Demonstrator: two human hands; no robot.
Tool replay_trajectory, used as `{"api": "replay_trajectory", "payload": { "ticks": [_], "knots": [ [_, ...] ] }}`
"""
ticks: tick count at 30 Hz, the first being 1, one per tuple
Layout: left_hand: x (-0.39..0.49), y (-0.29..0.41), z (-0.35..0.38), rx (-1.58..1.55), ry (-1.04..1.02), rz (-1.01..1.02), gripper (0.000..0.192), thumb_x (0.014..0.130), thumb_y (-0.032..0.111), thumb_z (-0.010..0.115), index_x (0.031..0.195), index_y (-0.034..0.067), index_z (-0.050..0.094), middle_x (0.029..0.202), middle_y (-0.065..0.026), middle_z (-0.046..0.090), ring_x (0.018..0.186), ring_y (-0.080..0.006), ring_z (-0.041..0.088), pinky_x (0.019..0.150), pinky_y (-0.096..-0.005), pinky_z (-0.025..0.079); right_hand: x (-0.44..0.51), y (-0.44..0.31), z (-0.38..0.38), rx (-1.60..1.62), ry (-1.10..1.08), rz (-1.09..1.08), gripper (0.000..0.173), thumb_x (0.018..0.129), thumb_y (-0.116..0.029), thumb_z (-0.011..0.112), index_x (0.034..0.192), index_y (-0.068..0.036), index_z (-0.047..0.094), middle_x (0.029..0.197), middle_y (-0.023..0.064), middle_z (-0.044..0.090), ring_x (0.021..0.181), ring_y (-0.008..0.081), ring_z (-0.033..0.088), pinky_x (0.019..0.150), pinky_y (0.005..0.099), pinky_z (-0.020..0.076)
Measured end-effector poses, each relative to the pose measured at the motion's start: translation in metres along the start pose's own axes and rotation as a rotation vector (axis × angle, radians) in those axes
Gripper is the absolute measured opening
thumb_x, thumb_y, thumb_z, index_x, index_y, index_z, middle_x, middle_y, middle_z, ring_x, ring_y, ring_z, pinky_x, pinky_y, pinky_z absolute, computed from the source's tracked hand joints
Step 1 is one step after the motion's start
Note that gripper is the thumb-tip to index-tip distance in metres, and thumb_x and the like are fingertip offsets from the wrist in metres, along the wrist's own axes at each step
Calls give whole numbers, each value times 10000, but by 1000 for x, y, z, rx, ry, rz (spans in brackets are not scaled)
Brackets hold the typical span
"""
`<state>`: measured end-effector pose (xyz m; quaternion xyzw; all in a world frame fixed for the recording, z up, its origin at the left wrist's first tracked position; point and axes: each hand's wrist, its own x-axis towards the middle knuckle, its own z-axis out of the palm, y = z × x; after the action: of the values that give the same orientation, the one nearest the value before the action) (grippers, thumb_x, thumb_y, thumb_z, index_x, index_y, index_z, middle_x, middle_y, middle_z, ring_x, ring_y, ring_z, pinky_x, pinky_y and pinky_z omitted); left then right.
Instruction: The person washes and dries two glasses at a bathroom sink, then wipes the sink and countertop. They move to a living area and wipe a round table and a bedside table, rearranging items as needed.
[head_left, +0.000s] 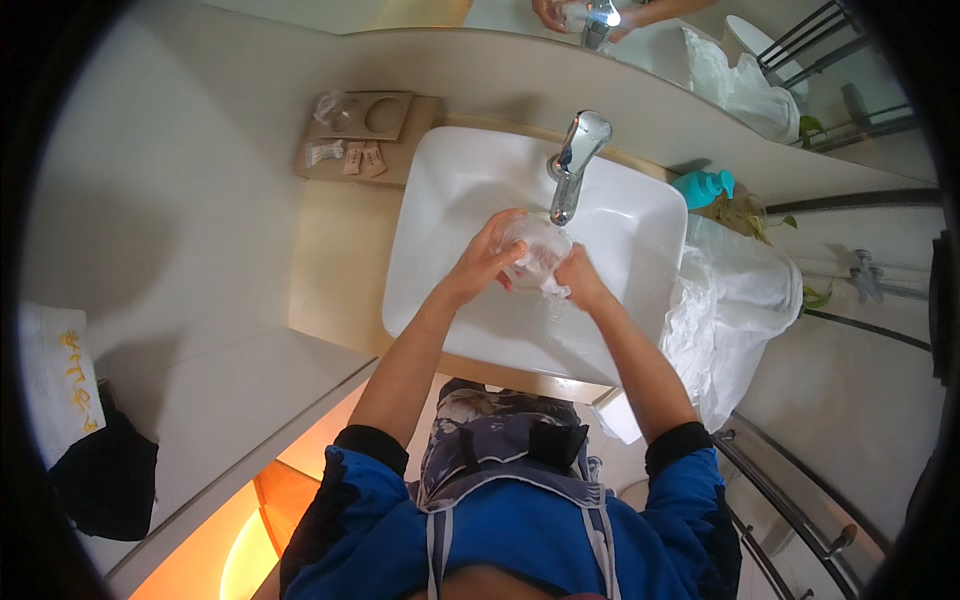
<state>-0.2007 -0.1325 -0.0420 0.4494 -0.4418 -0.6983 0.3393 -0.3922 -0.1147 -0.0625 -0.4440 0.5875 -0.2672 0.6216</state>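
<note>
My left hand grips a clear, rounded glass or plastic vessel from its left side, thumb on the near side. Close against the vessel's right side is my right hand, with its fingers curled around a small white cloth or tissue. Both hands are over the white washbasin, just below the chrome faucet. The vessel sits under the spout's tip and looks wet. Water shows below it, near the right hand. My right fingertips are partly hidden.
Left of the basin, a brown tray holds small wrapped packets. A teal pump bottle and a white plastic bag stand at the right. A mirror spans the back. Metal rails run along the right wall.
</note>
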Motion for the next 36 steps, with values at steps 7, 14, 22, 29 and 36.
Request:
{"api": "replay_trajectory", "payload": {
  "ticks": [7,14,22,29,36],
  "knots": [
    [15,7,7,-49,46,-352,464,988,499,517,1078,50,595,716,-41,559,489,-140,523,401,-269,410,17,9,-16,-1014,263,-1034,344,743,-68,671,1079,-127,621,879,106,661,682,309,655,574,364,541],
    [20,-3,22,256,299,296,295,930,273,591,1089,27,615,897,-84,640,824,-134,615,737,-291,481,15,21,10,692,-218,265,274,922,-344,692,1105,-172,581,764,-10,593,599,149,586,476,302,473],
    [8,-9,1,-9,124,-235,416,950,354,578,1198,20,577,1024,-114,658,767,-197,675,521,-326,551,18,24,-6,-764,235,-741,312,764,-118,728,1054,-102,614,795,137,652,654,286,660,556,381,514],
    [19,20,17,47,81,-413,470,950,401,573,1196,1,588,1010,-99,675,732,-209,688,438,-337,519,22,23,-16,-607,340,-869,360,742,-92,723,1083,-125,615,911,122,671,696,317,667,573,382,525],
    [22,-7,23,239,143,531,328,929,263,640,1097,-19,636,996,-55,678,777,-134,640,480,-288,515,-9,26,9,972,-338,425,290,944,-319,635,1089,-71,597,718,9,591,540,142,564,447,246,437]
  ]
}}
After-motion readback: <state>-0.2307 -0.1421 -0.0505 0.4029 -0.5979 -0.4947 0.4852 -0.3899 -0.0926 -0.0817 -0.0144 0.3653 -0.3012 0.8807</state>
